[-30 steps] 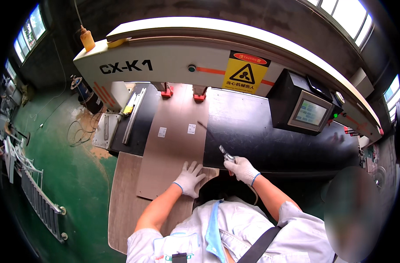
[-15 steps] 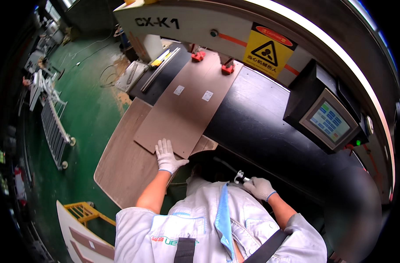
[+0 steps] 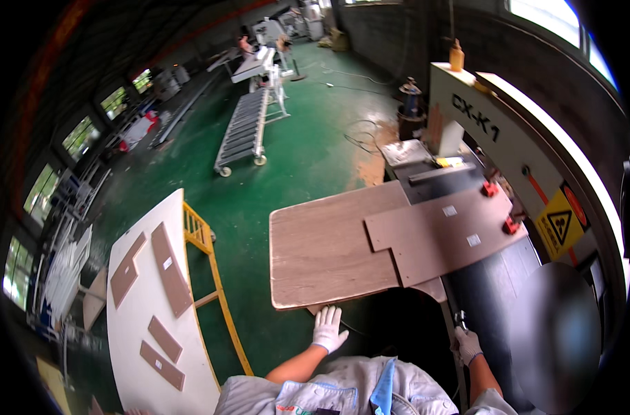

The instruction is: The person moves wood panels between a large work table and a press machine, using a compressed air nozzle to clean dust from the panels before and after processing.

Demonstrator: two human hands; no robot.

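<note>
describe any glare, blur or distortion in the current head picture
Head view: fisheye bows the machine beam; head view, upper right: window washed out white; head view, upper middle: pale glare on the green floor; head view, lower right: a smooth blurred patch.

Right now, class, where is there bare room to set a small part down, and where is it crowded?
Bare: the wooden tabletop, between its left end and the notched panel; and the white board, near right, between its small brown strips and right edge. Crowded: the panel's right end, by the red clamps.
</note>
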